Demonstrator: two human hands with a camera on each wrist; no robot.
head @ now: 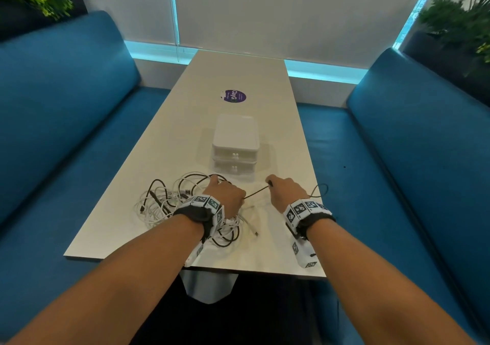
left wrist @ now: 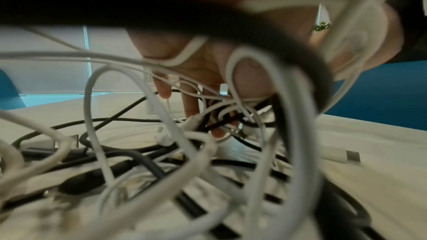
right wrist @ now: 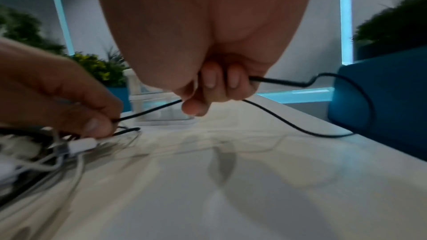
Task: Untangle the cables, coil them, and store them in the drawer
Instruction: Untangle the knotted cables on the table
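Note:
A tangle of white and black cables point(head: 169, 201) lies on the white table point(head: 238, 79) near its front edge. My left hand point(head: 225, 193) sits on the right side of the tangle, fingers curled among the cables point(left wrist: 208, 112) and pinching a thin black cable point(head: 256, 192). That cable runs taut to my right hand point(head: 283, 191), which grips it point(right wrist: 148, 110) in a fist; its free end loops past the table's right edge point(right wrist: 360, 101). A white two-drawer box point(head: 235, 143) stands behind the hands, both drawers shut.
Blue benches point(head: 66, 106) flank the table on both sides. A round purple sticker point(head: 233, 96) lies beyond the drawer box. Plants point(head: 461, 21) stand in the back corners. A loose white connector point(left wrist: 346, 156) lies by the tangle.

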